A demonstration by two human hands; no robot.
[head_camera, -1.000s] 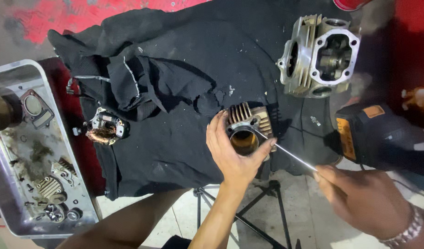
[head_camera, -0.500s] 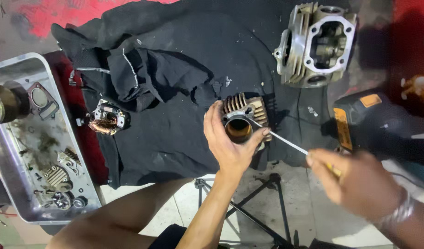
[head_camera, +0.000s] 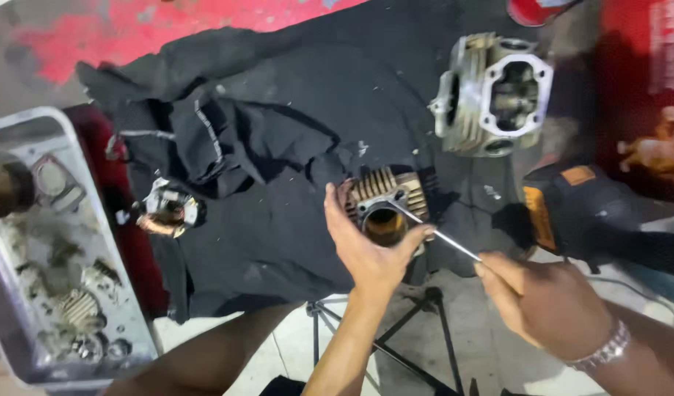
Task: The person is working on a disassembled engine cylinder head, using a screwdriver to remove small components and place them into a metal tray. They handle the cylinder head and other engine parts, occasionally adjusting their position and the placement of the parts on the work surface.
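Note:
A finned metal engine cylinder (head_camera: 385, 196) stands on a black cloth (head_camera: 278, 176) with its round bore facing up. My left hand (head_camera: 366, 249) grips it from the near side, thumb and fingers around its base. My right hand (head_camera: 546, 301) holds a thin metal rod tool (head_camera: 436, 233), whose tip rests at the rim of the bore. A metal watch band is on my right wrist.
A grey cylinder head (head_camera: 495, 95) lies at the back right on the cloth. A black and orange power tool (head_camera: 572, 213) sits right of the cylinder. A small copper-wound part (head_camera: 167, 211) lies left. A metal tray (head_camera: 51, 264) of greasy parts is at the far left.
My right hand and the rod have shifted slightly left and up toward the cylinder. My left hand has kept its hold on the cylinder.

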